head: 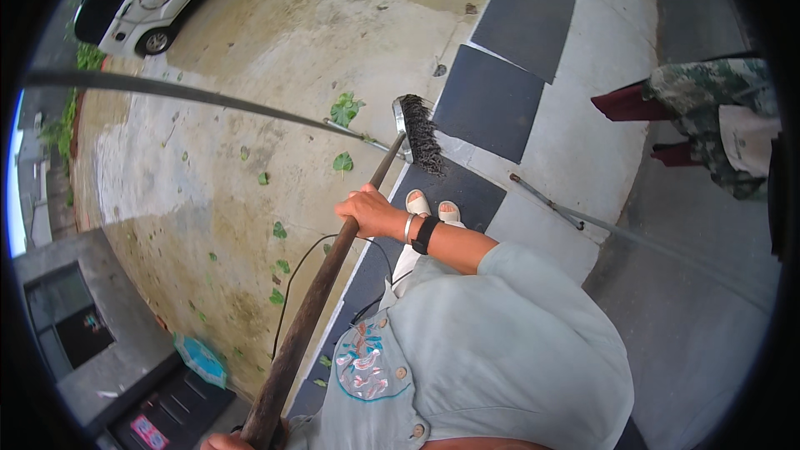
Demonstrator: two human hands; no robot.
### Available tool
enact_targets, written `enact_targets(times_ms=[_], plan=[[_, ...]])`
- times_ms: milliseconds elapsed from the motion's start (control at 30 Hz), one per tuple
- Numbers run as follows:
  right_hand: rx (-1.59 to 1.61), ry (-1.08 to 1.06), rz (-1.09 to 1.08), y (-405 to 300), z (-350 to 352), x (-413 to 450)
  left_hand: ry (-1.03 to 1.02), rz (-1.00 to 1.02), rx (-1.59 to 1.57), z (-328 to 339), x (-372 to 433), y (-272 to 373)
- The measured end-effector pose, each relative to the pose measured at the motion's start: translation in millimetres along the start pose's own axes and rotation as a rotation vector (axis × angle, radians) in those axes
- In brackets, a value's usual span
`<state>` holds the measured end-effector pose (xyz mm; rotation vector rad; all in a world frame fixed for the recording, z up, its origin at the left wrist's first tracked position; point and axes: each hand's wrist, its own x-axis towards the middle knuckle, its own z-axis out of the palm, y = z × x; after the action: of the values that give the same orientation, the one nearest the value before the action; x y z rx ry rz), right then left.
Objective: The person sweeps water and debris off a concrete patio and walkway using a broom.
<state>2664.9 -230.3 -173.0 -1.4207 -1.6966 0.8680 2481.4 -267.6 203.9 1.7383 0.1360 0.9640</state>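
My right hand point(370, 211) grips the brown wooden handle point(325, 269) of a push broom partway along its length. My left hand point(228, 442) is at the bottom edge, mostly cut off, closed around the handle near its upper end. The broom head point(420, 134) has dark, worn bristles and a metal-looking back. It lies at the edge of the dark floor tiles point(490, 103), just ahead of my feet in pale open-toed sandals point(417, 202). A thin black cable point(294, 281) hangs in a loop beside the handle.
Green leaves point(344, 162) are scattered over the wet concrete point(212, 156). A metal pole point(206, 97) meets a foot bar beside the broom head. Another pole point(625, 234) with a foot bar stands right, near hanging clothes point(706, 112). A white vehicle point(156, 0) is parked upper left; an open turquoise umbrella point(200, 359) lies lower left.
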Motion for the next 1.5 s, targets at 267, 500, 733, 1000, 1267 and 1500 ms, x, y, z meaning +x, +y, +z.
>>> enact_targets(times_ms=[267,500,733,1000,1267,1500], plan=[[-0.033,-0.226,-0.165,-68,17,-30,0.260,0.020,0.144,12,-76,72],[-0.073,-0.423,-0.096,-73,85,-52,0.448,0.047,0.073,-23,-150,83],[0.029,-0.455,-0.128,-62,202,-79,0.044,-0.175,-0.049,-68,-189,73],[0.182,-0.586,-0.267,-130,286,-79,-0.044,-0.497,0.136,-55,-193,139],[0.354,-0.904,-0.573,-242,291,-97,0.399,-0.559,0.392,28,-195,231],[0.519,-1.009,-0.760,-310,315,-138,0.826,-0.216,0.719,121,-226,280]])
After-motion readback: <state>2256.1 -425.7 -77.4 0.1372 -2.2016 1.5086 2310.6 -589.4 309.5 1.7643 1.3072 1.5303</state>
